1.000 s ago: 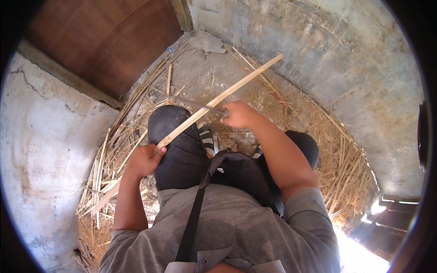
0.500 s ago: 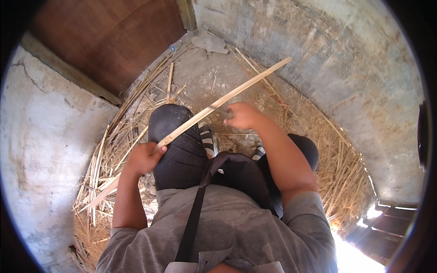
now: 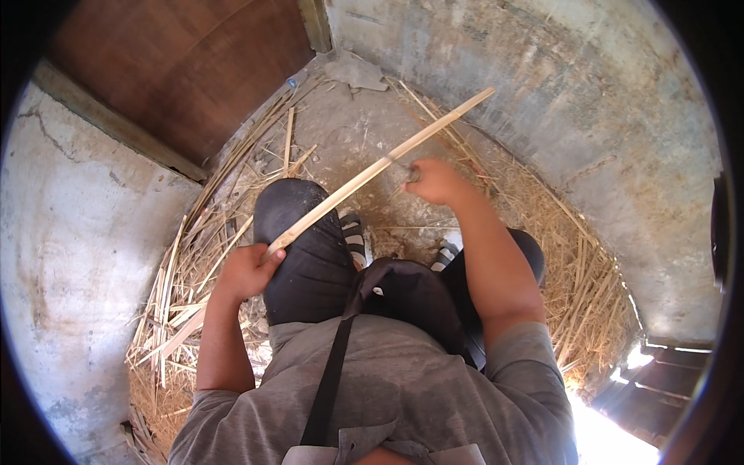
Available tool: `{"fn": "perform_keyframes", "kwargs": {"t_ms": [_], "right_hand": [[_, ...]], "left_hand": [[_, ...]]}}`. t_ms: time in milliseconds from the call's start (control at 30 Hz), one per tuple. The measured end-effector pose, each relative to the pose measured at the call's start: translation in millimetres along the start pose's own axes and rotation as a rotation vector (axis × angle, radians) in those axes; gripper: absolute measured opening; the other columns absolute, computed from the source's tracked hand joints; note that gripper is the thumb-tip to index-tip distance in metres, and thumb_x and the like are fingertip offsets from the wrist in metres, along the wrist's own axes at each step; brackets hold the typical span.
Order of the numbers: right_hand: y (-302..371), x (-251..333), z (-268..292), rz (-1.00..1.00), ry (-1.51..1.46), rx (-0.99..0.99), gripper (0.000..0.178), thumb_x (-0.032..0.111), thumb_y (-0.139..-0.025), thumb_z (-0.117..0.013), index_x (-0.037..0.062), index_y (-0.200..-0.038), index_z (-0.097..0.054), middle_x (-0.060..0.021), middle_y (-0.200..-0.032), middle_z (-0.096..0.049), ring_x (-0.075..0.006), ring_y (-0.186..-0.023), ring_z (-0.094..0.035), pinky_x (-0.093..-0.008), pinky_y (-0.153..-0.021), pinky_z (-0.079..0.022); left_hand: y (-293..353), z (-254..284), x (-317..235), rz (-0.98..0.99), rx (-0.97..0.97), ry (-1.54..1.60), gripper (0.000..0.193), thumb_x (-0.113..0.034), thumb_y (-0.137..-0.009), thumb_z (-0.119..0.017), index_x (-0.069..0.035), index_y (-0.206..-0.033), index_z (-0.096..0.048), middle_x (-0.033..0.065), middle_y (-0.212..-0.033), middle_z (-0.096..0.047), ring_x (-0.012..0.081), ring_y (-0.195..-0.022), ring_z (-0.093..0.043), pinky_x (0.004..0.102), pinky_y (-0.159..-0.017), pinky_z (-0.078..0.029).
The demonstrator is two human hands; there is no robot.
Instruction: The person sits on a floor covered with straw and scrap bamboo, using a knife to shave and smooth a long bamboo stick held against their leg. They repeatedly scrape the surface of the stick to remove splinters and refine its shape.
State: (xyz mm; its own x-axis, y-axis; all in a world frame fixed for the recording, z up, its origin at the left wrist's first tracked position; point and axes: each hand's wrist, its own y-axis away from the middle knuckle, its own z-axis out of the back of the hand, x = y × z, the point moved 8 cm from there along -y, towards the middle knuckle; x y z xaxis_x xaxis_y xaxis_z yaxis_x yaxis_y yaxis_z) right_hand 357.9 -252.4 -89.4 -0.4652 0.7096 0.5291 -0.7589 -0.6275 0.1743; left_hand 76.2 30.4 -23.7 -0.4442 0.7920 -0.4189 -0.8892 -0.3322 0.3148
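Note:
A long pale bamboo strip [image 3: 349, 190] slants across my left knee, rising away from me to the upper right. My left hand [image 3: 252, 270] is closed around its near end, with the thumb on top. My right hand [image 3: 435, 182] is closed on a small knife [image 3: 401, 164], whose handle is mostly hidden in the fist. The knife's thin grey blade reaches left to the strip and appears to touch it a little beyond its middle. The strip's far end stands free near the far right wall.
Bamboo strips [image 3: 174, 298] and thin shavings lie along the left wall. More shavings [image 3: 577, 294] heap up on the right. Plastered walls [image 3: 542, 85] and a brown panel [image 3: 194, 62] close in the space. A flat grey stone [image 3: 356, 72] lies at the far corner. A black bag [image 3: 411, 291] rests on my lap.
My right hand and the knife have moved away from me and to the right along the bamboo strip. The strip's far end has risen slightly; my left hand keeps its grip.

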Motion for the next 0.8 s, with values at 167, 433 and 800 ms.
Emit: {"fn": "perform_keyframes", "kwargs": {"t_ms": [167, 433, 800], "right_hand": [[18.4, 87.6, -36.9, 0.246, 0.072, 0.265, 0.051, 0.037, -0.082, -0.077, 0.0051, -0.121, -0.07, -0.0203, -0.114, -0.071, -0.0392, -0.11, -0.066, -0.0478, -0.095, -0.052], [-3.4, -8.8, 5.5, -0.147, -0.266, 0.056, 0.067, 0.042, -0.08, -0.08, -0.0033, -0.127, -0.065, -0.0241, -0.113, -0.071, -0.0401, -0.106, -0.068, -0.0476, -0.093, -0.053], [17.7, 93.0, -33.6, 0.232, 0.094, 0.256, 0.049, 0.038, -0.083, -0.077, 0.0051, -0.119, -0.071, -0.022, -0.116, -0.069, -0.039, -0.111, -0.066, -0.0469, -0.096, -0.053]], "left_hand": [[0.4, -1.6, 6.5, -0.039, -0.034, -0.063, 0.056, -0.052, -0.096, -0.063, 0.001, -0.08, -0.064, 0.0225, -0.068, -0.06, 0.0389, -0.067, -0.061, 0.0468, -0.066, -0.047], [1.0, -1.9, 1.6, -0.039, -0.028, -0.001, 0.056, -0.053, -0.095, -0.065, 0.001, -0.079, -0.063, 0.0253, -0.07, -0.062, 0.0459, -0.07, -0.062, 0.0487, -0.066, -0.048], [-4.0, 1.0, 8.1, 0.0, 0.067, -0.032, 0.053, -0.049, -0.094, -0.068, 0.002, -0.082, -0.066, 0.0145, -0.066, -0.061, 0.0252, -0.063, -0.058, 0.0426, -0.064, -0.046]]}}
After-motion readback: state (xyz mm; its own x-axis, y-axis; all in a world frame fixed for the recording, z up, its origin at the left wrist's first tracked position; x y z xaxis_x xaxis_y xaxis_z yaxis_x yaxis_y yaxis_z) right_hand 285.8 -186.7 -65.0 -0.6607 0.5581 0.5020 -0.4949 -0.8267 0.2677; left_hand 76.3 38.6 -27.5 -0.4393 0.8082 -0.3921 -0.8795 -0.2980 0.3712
